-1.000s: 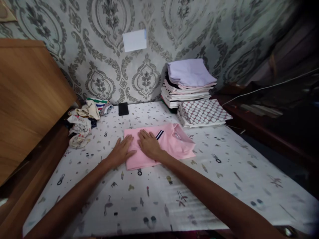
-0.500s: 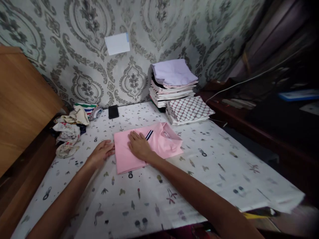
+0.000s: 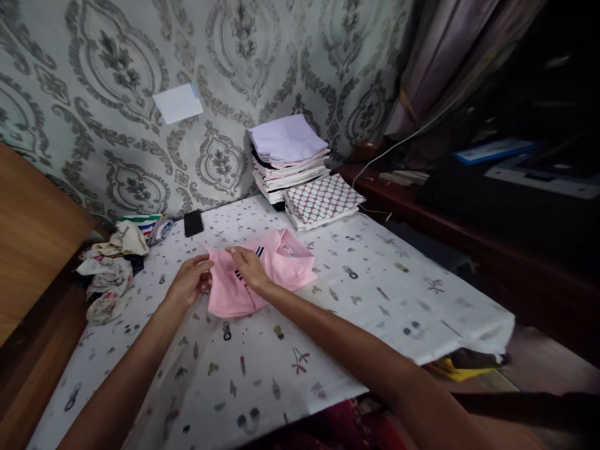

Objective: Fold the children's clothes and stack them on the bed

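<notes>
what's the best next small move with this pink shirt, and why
Probably bring the left hand inward, folding the lifted hem end of the pink shirt toward its collar, since the right hand already rests mid-shirt.

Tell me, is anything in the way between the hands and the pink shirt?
No, nothing that I can see. The left hand is at the left edge of the shirt, and the right hand is on top. The tall pile is farther back, not between them.

Pink shirt (image 3: 224, 289) raised at edge, more stripes (image 3: 239, 275) showing
</notes>
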The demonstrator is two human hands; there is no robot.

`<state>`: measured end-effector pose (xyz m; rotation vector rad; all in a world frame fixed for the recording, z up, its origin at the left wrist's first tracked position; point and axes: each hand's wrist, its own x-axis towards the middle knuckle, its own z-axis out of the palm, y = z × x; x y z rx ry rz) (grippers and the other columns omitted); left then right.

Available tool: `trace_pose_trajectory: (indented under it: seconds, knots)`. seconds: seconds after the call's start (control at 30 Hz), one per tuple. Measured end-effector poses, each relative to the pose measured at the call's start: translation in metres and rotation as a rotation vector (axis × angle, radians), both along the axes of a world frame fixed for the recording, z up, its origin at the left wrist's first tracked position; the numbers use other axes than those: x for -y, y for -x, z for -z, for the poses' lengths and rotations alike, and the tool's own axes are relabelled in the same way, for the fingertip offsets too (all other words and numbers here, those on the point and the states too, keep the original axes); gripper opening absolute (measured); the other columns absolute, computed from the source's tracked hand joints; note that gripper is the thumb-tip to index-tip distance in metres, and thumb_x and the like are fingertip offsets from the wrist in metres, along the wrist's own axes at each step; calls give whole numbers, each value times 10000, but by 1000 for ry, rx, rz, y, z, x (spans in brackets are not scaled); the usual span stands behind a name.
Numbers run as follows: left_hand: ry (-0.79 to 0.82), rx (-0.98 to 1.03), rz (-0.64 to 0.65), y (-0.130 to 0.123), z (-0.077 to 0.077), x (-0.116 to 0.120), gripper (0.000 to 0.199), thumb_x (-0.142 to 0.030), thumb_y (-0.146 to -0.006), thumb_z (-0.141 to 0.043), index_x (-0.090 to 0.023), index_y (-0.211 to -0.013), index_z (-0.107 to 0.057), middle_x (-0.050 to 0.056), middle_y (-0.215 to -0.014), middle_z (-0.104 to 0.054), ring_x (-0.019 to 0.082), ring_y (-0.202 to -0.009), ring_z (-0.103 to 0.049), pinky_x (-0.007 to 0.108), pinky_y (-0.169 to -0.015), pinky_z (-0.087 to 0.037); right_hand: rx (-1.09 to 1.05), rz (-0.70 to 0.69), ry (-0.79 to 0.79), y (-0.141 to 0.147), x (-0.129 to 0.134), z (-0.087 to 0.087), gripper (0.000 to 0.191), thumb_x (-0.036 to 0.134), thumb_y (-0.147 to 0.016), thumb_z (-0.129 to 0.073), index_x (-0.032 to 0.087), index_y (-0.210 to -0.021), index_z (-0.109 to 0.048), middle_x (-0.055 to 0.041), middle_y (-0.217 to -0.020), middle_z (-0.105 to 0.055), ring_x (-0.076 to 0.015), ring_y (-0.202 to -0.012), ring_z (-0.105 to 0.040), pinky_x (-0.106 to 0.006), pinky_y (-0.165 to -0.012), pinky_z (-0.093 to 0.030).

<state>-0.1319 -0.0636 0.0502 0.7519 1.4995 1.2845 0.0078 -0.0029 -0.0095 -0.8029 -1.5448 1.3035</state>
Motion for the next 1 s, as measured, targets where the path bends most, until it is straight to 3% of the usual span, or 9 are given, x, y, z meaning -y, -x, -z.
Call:
trace_pose_trajectory:
  seconds: [0.13, 0.27, 0.37, 0.47, 0.63, 0.73, 0.83, 0.9, 1.0]
  knots:
    - [-84, 28, 54, -53, -3, -30, 330, -170, -610, -740, -147, -904, -592, -58, -486, -577, 82, -358, -508, 149, -356, -279, -303, -113, 479, -23, -19, -10, 541, 494, -1021, -260, 154, -1126, -668, -103, -1049, -724, -210, -988, -667, -355, -928, -508]
    - [-55, 63, 107, -98, 18, -52, 292, -142, -700, -676, -147, -968, -560, -56, -494, -582, 97, -389, -555, 162, -392, -360, -236, -111, 509, -61, -37, -17, 640, 498, -1040, -112, 125, -1313, -554, -124, -1055, -710, -207, -949, -668, -339, -887, -529]
    - [-58, 57, 125, -116, 33, -58, 392, -151, -753, -665, -144, -1121, -532, -62, -533, -589, 107, -413, -579, 176, -410, -388, -67, -85, 409, -80, -45, -17, 697, 476, -1037, -8, 100, -1402, -468, -131, -1063, -697, -205, -959, -669, -326, -846, -544]
    - [-70, 25, 162, -124, 41, -58, 503, -169, -797, -665, -159, -1260, -469, -56, -601, -607, 121, -463, -613, 200, -457, -442, 78, -63, 293, -84, -51, -13, 704, 418, -1040, 33, 95, -1403, -476, -128, -1035, -702, -200, -958, -671, -316, -832, -545]
    - [-96, 46, 277, -124, 45, -52, 588, -222, -854, -641, -148, -1379, -387, 22, -756, -666, 173, -623, -683, 324, -654, -567, 195, 64, 132, -88, -55, -10, 637, 402, -1051, -63, 96, -1426, -478, -155, -1220, -678, -190, -1081, -659, -297, -916, -521]
    - [-221, 11, 329, -110, 42, -45, 540, -270, -843, -650, -160, -1339, -464, 66, -883, -698, 197, -770, -707, 371, -791, -572, 276, 189, -53, -98, -43, -13, 549, 390, -1041, -229, 92, -1412, -503, -165, -1343, -624, -200, -1222, -595, -321, -1032, -464]
    - [-399, -294, 334, -84, 36, -42, 330, -342, -864, -601, -162, -1139, -632, 91, -986, -720, 231, -900, -699, 394, -902, -546, 382, 113, -326, -102, -18, -16, 490, 321, -1004, -368, 87, -1407, -519, -167, -1430, -568, -220, -1330, -517, -355, -1107, -415]
    - [-450, -572, 347, -69, 36, -45, 290, -355, -888, -550, -171, -1064, -688, 103, -1083, -730, 259, -1020, -678, 414, -998, -502, 502, 22, -518, -100, 1, -14, 479, 266, -993, -390, 98, -1426, -507, -166, -1490, -515, -232, -1395, -456, -386, -1145, -387]
    - [-393, -923, 470, -59, 48, -57, 373, -306, -914, -467, -190, -1199, -678, 117, -1321, -669, 280, -1265, -580, 451, -1148, -364, 755, -18, -678, -96, 20, 0, 506, 260, -980, -449, 64, -1445, -484, -217, -1509, -479, -291, -1450, -385, -481, -1193, -327]
